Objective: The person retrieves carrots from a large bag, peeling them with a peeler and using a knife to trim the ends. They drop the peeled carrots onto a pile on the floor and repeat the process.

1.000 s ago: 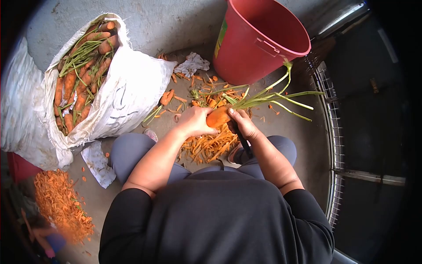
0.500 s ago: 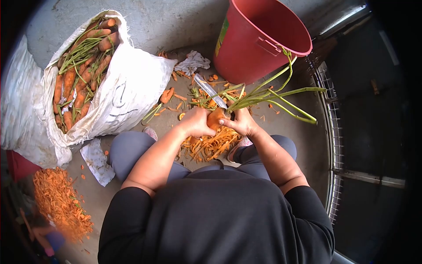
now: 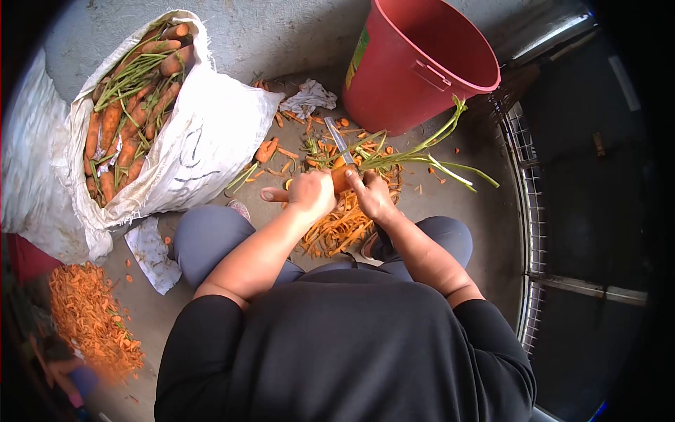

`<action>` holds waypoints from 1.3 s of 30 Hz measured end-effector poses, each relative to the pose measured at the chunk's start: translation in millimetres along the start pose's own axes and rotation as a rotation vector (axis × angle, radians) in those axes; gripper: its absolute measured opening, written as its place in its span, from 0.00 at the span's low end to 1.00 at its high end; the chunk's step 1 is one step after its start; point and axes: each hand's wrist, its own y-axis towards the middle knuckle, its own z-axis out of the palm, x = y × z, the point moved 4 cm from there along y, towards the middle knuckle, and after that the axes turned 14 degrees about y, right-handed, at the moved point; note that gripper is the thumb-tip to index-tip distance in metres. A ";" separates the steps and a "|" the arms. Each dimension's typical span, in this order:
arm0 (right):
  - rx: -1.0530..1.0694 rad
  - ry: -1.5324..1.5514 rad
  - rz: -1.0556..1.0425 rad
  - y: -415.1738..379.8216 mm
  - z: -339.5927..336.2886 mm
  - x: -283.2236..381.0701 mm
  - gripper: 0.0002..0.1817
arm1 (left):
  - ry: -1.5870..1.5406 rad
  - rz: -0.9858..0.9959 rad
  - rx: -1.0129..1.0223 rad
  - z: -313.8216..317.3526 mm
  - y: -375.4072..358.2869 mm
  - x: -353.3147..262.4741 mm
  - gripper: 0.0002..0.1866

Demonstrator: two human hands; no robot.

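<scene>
Carrot sits between my left hand and right hand, above my knees, its stalks running right. Knife points away from me toward the bucket at the floor's far edge. Peelings lie under my hands. Sack of carrots lies far left; another peel heap near-left corner.

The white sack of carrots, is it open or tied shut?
Open. The white sack gapes at its mouth, showing carrots with green stems inside.
</scene>
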 end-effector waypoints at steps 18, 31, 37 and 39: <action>0.377 0.792 0.067 -11.2 3.2 -16.2 0.29 | -1.339 0.093 0.507 -8.0 12.1 23.2 0.22; 0.304 1.036 -0.103 -23.2 -19.7 58.2 0.31 | -1.614 0.092 0.387 -24.0 15.6 24.3 0.33; 0.278 1.447 -0.295 93.6 -171.5 145.4 0.24 | -1.703 -0.076 0.338 -24.4 14.9 33.2 0.16; -0.288 1.068 -0.302 82.1 -202.5 155.2 0.32 | -1.709 -0.107 0.280 -26.2 18.2 40.6 0.12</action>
